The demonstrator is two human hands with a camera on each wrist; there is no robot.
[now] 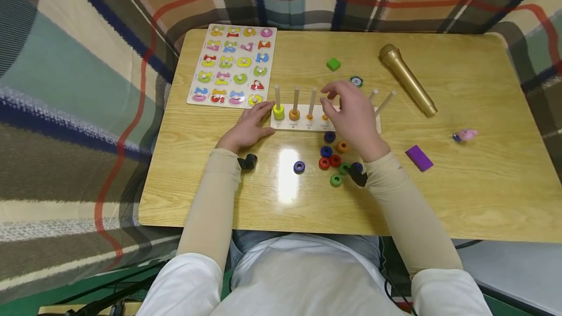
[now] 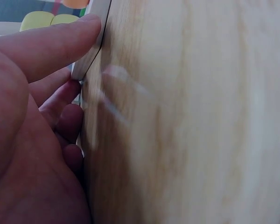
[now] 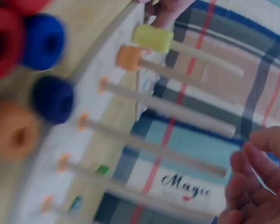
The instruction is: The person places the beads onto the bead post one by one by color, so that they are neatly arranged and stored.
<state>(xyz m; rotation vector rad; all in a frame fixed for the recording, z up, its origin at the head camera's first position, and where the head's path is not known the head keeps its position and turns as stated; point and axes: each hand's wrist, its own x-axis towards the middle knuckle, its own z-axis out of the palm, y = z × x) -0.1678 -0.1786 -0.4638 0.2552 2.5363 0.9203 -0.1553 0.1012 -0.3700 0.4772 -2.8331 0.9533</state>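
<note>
A white peg board point(image 1: 303, 125) with upright wooden pegs lies across the middle of the table. Yellow rings point(image 1: 278, 112) sit on its leftmost peg, an orange ring point(image 1: 294, 114) on the second. My left hand point(image 1: 247, 128) holds the board's left end; in the left wrist view the thumb point(image 2: 60, 44) lies along the board's edge. Above the right half hovers my right hand point(image 1: 351, 113), partly hiding the pegs. Its fingers point(image 3: 261, 172) are loosely bent near the peg tips, with nothing visible between them. Loose rings, including a red ring point(image 1: 324, 163) and a blue ring point(image 1: 330, 136), lie in front.
A number puzzle board point(image 1: 237, 62) lies at the back left. Behind the pegs are a green block point(image 1: 333, 64) and a small round token point(image 1: 356, 81). To the right lie a gold microphone point(image 1: 408, 79), a purple block point(image 1: 419, 158) and a pink figurine point(image 1: 465, 135).
</note>
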